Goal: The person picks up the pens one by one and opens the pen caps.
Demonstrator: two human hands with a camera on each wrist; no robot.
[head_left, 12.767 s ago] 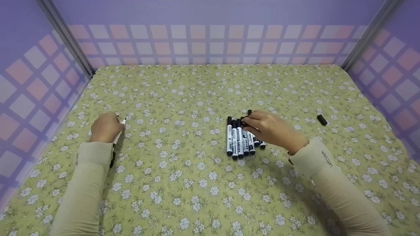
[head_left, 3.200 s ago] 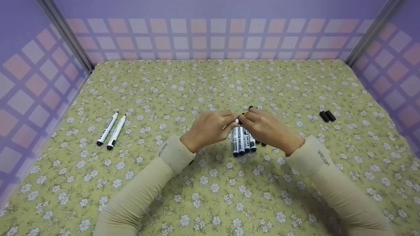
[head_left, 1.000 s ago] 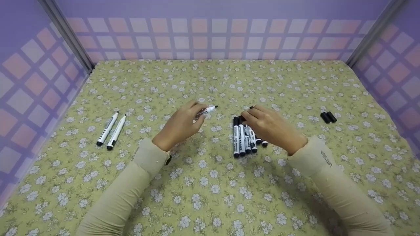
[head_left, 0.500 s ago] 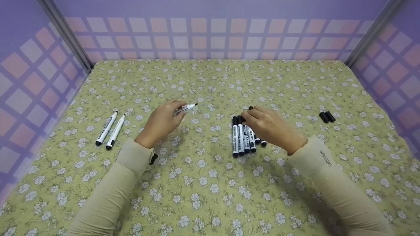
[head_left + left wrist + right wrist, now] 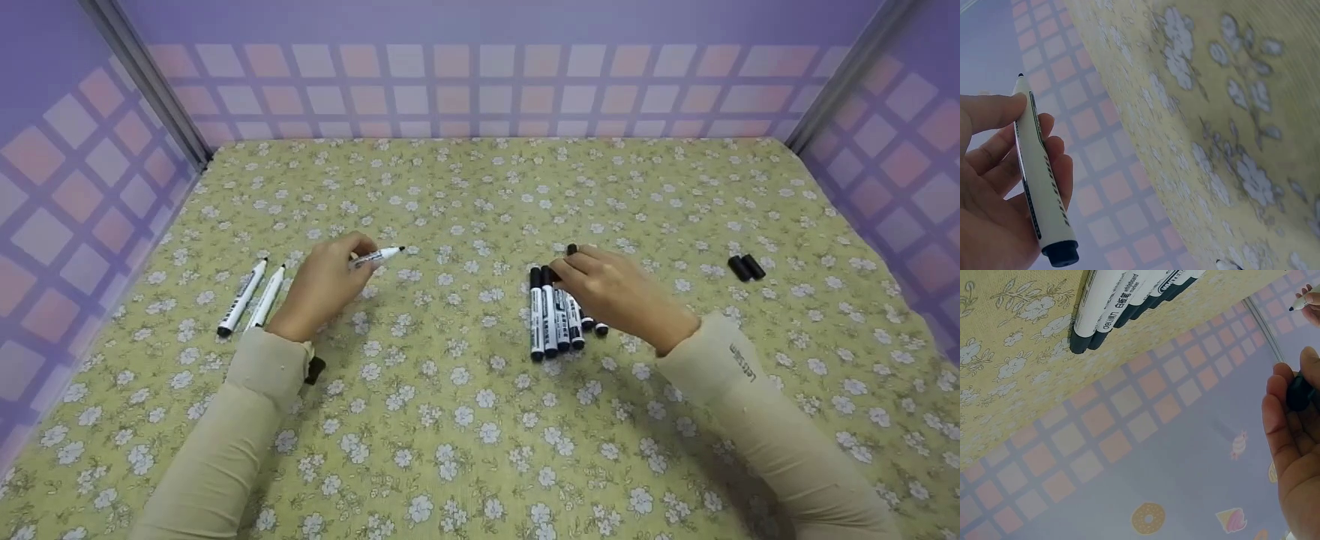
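Observation:
My left hand [image 5: 326, 285] pinches an uncapped whiteboard marker [image 5: 1041, 163] between thumb and fingers, its black tip pointing away from the palm. Two more uncapped markers [image 5: 241, 298] lie side by side at the left, the nearer one partly covered by the left hand and sleeve. In my right hand [image 5: 611, 289] a black marker cap [image 5: 1298, 392] is held by the fingers and thumb. That hand is over the right end of a row of capped whiteboard markers [image 5: 550, 322], hiding several of their caps.
Two loose black caps [image 5: 739, 268] lie together at the right side of the table. A yellow flowered cloth [image 5: 450, 390] covers the table. Purple checked panels [image 5: 480, 82] on grey posts [image 5: 847, 71] close off the back and both sides.
The left hand has carried the uncapped marker leftward from the row. Since the oldest frame, a second uncapped marker lies at left, a second cap at right, and the row has shrunk.

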